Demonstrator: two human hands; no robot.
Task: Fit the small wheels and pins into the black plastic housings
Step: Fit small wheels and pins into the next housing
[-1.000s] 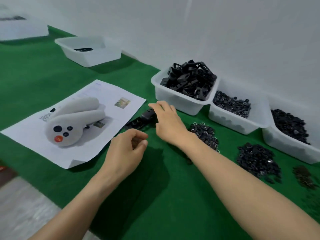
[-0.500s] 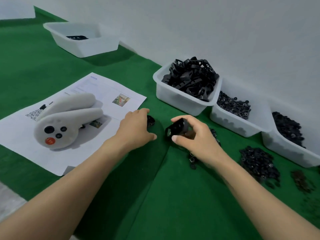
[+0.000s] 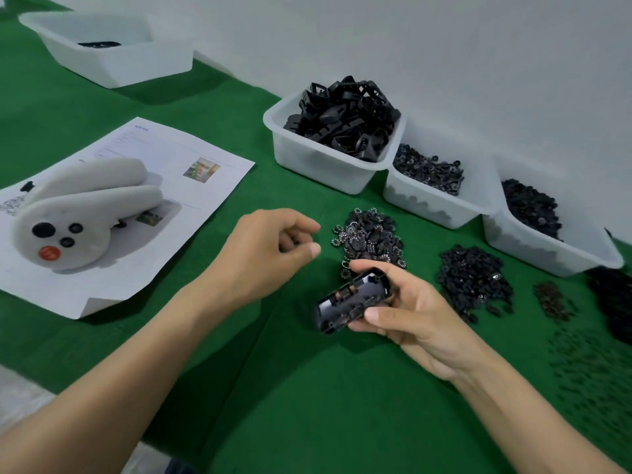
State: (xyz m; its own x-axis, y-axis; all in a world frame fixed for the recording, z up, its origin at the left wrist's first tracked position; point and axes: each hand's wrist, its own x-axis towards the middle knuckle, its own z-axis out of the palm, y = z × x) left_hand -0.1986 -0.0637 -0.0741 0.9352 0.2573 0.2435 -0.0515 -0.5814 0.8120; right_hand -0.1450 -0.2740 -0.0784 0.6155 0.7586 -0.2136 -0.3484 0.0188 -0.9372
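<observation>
Black oblong plastic housing point(image 3: 352, 299) sits just below frame centre, lifted off the cloth. Right hand point(image 3: 413, 316) grasps it, thumb on the near long edge and fingers over the far side. The open face is tilted up toward the camera, probably so the seats inside stay visible and reachable from the left. The interior is too dark to say whether any wheel or pin is seated.

Left hand point(image 3: 270, 248), left of centre, hovers over the cloth with fingers curled in and thumb tip near the forefinger. It looks like a pinch, but I can't tell if a part is in it.

Loose heap of small black toothed wheels point(image 3: 371, 234) lies on the green felt cloth point(image 3: 307, 388), just above the housing and beside the left fingertips, so it's a short reach. To its right are a heap of small black parts point(image 3: 475, 278) and a smaller brownish heap point(image 3: 550, 299), likely staged as working stock.

Behind them, along the wall, are three translucent white bins. One is piled with black housings point(image 3: 307, 162), the next two point(image 3: 420, 200) point(image 3: 533, 248) hold small dark parts. These look like bulk supply.

At frame left, a white handheld controller point(image 3: 78, 213) rests on a printed paper sheet point(image 3: 191, 200), apparently unused here. At upper left is a white tub point(image 3: 136, 63), maybe for finished units.

Probable step: picking the first part to load.
</observation>
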